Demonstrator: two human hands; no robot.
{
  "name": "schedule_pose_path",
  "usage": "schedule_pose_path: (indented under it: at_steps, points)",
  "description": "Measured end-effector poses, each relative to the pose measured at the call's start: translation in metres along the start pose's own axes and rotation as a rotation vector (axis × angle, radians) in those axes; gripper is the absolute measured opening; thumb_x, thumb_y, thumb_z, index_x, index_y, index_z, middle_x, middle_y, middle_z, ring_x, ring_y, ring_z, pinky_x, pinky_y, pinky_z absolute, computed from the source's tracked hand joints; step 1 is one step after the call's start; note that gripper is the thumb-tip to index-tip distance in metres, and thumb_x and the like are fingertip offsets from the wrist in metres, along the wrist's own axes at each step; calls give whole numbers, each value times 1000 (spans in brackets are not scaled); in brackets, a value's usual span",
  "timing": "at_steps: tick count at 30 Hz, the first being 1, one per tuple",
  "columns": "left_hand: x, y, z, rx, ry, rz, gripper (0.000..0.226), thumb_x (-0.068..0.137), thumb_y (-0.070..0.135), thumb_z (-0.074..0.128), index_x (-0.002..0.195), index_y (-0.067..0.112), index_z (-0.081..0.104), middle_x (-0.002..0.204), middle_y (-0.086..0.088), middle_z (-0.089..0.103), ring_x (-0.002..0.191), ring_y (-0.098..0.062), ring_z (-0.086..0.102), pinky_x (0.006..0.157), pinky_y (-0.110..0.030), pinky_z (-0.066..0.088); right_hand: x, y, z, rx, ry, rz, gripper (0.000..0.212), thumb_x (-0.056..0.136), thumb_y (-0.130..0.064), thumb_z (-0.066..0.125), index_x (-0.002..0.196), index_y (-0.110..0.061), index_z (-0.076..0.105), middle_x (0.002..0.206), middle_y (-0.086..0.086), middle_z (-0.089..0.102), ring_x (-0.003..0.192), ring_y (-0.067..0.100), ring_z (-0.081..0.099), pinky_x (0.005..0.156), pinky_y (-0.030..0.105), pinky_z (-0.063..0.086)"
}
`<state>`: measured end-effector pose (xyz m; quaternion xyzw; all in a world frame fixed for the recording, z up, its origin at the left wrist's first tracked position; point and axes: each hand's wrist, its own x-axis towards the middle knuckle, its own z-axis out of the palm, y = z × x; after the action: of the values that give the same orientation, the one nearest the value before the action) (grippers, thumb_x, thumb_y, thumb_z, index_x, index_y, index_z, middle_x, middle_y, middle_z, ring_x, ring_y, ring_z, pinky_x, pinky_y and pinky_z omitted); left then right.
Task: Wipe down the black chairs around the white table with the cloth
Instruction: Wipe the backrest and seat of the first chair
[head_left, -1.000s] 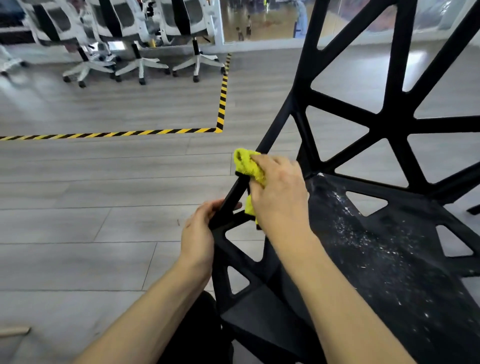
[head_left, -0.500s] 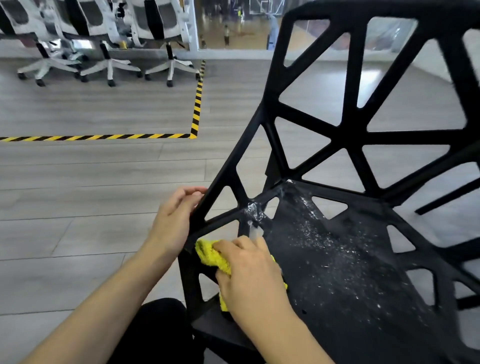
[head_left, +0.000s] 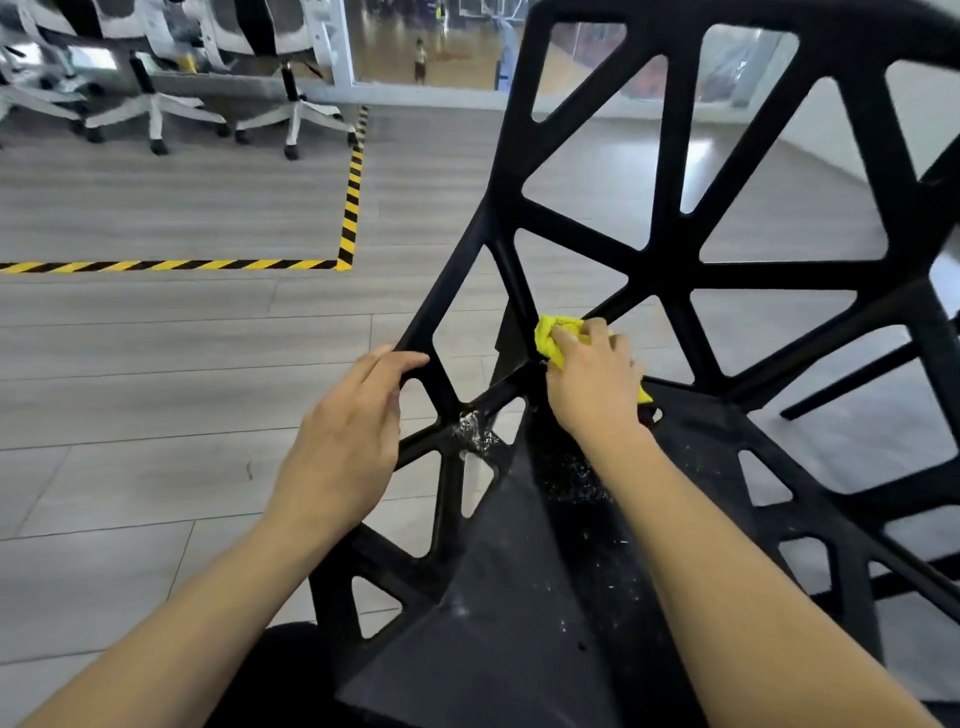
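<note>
A black chair (head_left: 670, 270) with an open lattice back fills the right half of the head view; white specks dot its seat (head_left: 571, 571). My right hand (head_left: 592, 379) grips a bunched yellow cloth (head_left: 553, 338) and presses it against the joint where the seat meets the back's left struts. My left hand (head_left: 348, 436) rests on the chair's left side bar, fingers laid over its top edge. Most of the cloth is hidden under my right hand.
Grey plank floor (head_left: 156, 415) spreads to the left. Yellow-black hazard tape (head_left: 353, 197) marks a corner on it. Several white office chairs (head_left: 150, 104) stand at the back left before a glass wall. A dark leg of another piece of furniture (head_left: 852, 384) shows at right.
My right hand has carried the cloth from the front left edge of the seat up to the seat-back joint. My left hand has slid slightly along the side bar. The view moved closer.
</note>
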<state>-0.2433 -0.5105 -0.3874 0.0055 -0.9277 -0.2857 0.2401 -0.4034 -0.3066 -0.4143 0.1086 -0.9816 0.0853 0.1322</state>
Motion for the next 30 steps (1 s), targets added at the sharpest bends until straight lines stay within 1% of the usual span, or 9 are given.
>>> schedule_pose_path:
  at_steps: [3, 5, 7, 10, 12, 17, 21, 25, 30]
  points:
    - [-1, 1, 2, 3, 5, -17, 40, 97, 13, 38, 128, 32, 52, 128, 11, 54, 81, -23, 64, 73, -46, 52, -11, 4, 6, -214, -81, -69, 57, 94, -20, 56, 148, -22, 36, 141, 11, 38, 116, 37, 41, 73, 42, 46]
    - [-1, -1, 2, -12, 13, -28, 39, 98, 12, 38, 128, 32, 53, 130, 13, 54, 88, -22, 65, 75, -42, 51, -11, 0, 8, -224, -70, -93, 41, 95, -17, 54, 135, -14, 49, 129, 10, 43, 109, 34, 43, 64, 36, 40]
    - [-2, 0, 2, -5, 22, -28, 38, 98, 11, 38, 126, 32, 54, 123, 14, 57, 91, -21, 65, 73, -39, 49, -9, -6, 7, -171, -68, -77, 23, 95, -17, 52, 116, -10, 57, 117, 8, 43, 105, 32, 44, 61, 36, 36]
    - [0, 3, 2, -16, 42, -31, 37, 98, 8, 40, 123, 30, 56, 105, 21, 50, 84, -14, 62, 70, -34, 45, 2, -7, 0, -80, -126, -54, 15, 95, -15, 50, 103, -9, 59, 104, 6, 37, 97, 30, 43, 64, 39, 35]
    - [1, 5, 2, -33, 53, -21, 37, 98, 5, 41, 121, 29, 57, 102, 24, 48, 80, -12, 60, 70, -35, 45, 12, -4, -7, 11, -181, -41, 21, 96, -18, 47, 103, -6, 62, 100, 6, 36, 91, 32, 47, 68, 40, 40]
    - [1, 5, 1, -53, 69, 12, 38, 96, 0, 42, 116, 28, 57, 101, 25, 43, 73, -18, 59, 69, -46, 50, -16, -20, -25, 186, -276, 18, 30, 100, -31, 47, 111, -10, 64, 102, 6, 38, 102, 37, 56, 77, 37, 41]
    - [0, 9, 1, -67, 84, 13, 35, 96, 1, 42, 113, 28, 56, 98, 23, 45, 70, -20, 60, 66, -47, 50, -71, -53, -36, 288, -251, -29, 31, 96, -30, 51, 122, -17, 60, 112, 6, 40, 106, 32, 53, 82, 43, 48]
    - [-2, 7, -1, -53, 93, 5, 30, 96, 6, 39, 108, 27, 57, 92, 19, 49, 72, -19, 61, 65, -46, 49, -95, -77, -32, 156, -167, -110, 24, 97, -27, 49, 118, -16, 54, 112, 1, 37, 106, 22, 43, 63, 36, 36]
    - [-2, 4, -1, -49, 91, -11, 26, 97, 7, 41, 102, 28, 55, 87, 19, 51, 69, -16, 59, 63, -44, 46, -51, -38, -11, -74, -43, -8, 23, 93, -13, 50, 114, -13, 58, 117, 7, 47, 108, 28, 46, 62, 35, 34]
